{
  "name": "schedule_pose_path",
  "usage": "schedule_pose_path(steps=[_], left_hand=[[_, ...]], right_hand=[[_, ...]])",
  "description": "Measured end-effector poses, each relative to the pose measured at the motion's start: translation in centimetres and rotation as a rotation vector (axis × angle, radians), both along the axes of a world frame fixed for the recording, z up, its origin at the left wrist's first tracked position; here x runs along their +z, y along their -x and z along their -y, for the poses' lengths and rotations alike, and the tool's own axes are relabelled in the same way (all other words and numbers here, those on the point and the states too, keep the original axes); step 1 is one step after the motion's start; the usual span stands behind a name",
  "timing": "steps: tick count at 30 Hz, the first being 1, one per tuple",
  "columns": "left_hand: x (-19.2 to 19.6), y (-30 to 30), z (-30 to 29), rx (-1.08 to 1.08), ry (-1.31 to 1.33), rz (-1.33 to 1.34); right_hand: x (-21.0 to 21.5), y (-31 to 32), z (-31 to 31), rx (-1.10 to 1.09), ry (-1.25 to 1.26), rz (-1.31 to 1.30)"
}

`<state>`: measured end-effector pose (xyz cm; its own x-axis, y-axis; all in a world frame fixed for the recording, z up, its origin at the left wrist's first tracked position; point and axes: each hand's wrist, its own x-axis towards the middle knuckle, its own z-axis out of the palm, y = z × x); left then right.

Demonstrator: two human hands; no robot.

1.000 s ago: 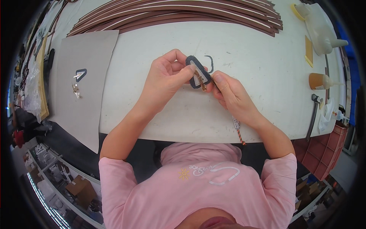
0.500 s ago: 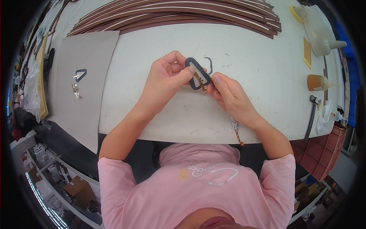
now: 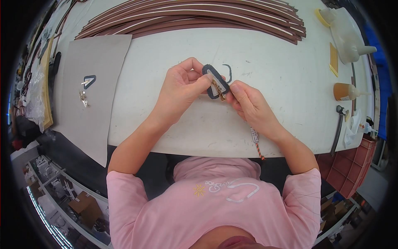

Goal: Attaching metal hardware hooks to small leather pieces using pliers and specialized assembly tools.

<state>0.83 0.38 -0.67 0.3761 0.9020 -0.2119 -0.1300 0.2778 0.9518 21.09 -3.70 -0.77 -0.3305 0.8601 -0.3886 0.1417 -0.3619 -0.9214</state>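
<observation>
My left hand [image 3: 182,87] pinches a dark blue, rounded triangular patch [image 3: 210,69] with a pale grey centre and a gold-coloured metal piece [image 3: 221,94] on its face. The thumb lies on the face, and the fingers are behind. At the patch's lower right edge, my right hand [image 3: 251,101] is closed, thumb against finger. What it grips is hidden. From beneath that hand hangs an orange-and-black cord [image 3: 260,151] with a white printed tag [image 3: 254,135]. A thin dark curved strip [image 3: 229,72] lies on the table just beyond the patch.
On a grey sheet [image 3: 93,54] at left lie a similar blue triangle [image 3: 89,77] and small shiny metal pieces [image 3: 83,98]. Long brown strips [image 3: 186,20] span the back. At right are an amber bottle [image 3: 343,92], a hammer [image 3: 339,124], a whitish jug [image 3: 350,37] and a red crate [image 3: 352,168].
The patch and both hands have shifted very slightly within the view, as has the table. Both hands keep the same grip.
</observation>
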Motion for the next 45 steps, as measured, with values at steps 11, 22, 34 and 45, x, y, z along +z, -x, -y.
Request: schedule_pose_path(steps=[11,22,34,45], left_hand=[[0.4,0.1,-0.3,0.009,0.058,0.025],[0.8,1.2,-0.8,-0.007,0.113,0.076],[0.2,0.0,0.3,-0.058,0.127,0.002],[0.0,0.0,0.5,-0.051,0.096,-0.012]], right_hand=[[0.3,-0.1,-0.3,0.002,-0.013,0.026],[0.5,-0.4,0.3,0.049,-0.104,0.039],[0.4,-0.1,0.1,0.067,-0.035,0.028],[0.2,0.0,0.0,0.047,-0.015,0.017]])
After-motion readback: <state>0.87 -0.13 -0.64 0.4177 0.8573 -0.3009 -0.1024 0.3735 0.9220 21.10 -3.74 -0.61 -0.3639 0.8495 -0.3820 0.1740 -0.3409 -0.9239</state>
